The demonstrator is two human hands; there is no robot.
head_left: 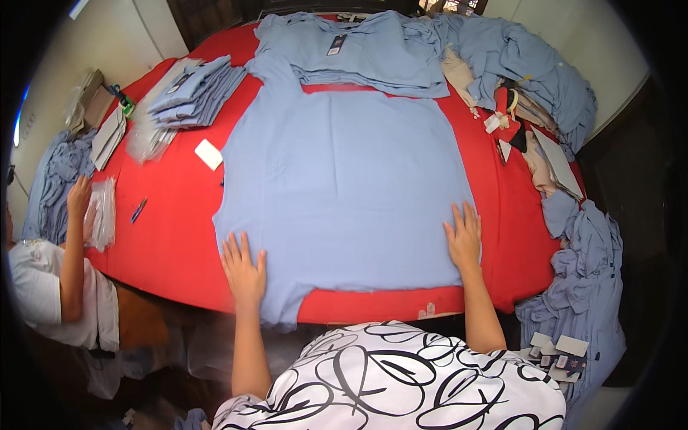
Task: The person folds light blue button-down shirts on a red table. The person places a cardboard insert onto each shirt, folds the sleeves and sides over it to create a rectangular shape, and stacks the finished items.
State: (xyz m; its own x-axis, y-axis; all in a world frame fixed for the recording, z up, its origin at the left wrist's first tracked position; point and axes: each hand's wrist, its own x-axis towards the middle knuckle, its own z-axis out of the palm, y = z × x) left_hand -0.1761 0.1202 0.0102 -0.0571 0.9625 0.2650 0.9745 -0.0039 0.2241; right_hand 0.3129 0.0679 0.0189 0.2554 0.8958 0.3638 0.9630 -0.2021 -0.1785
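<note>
A light blue garment (351, 186) lies spread out flat over the red table cover (165, 247), with one short sleeve hanging past the near edge. My left hand (244, 271) rests on its lower left part, fingers stretched out. Over at its right edge, my right hand (464, 233) lies flat with the fingers spread, holding nothing. Just beyond the garment is a stack of blue garments (380, 54), with a dark hang tag (336, 45) on top. A white card (208, 154) sits left of the spread garment.
Folded blue garments (197, 93) are stacked at the far left beside clear plastic bags (150, 143). A pen (139, 210) lies nearer. Another person's hand (79, 197) is at the left edge by plastic bags. Heaped blue garments (530, 64) and hanging ones (580, 287) line the right.
</note>
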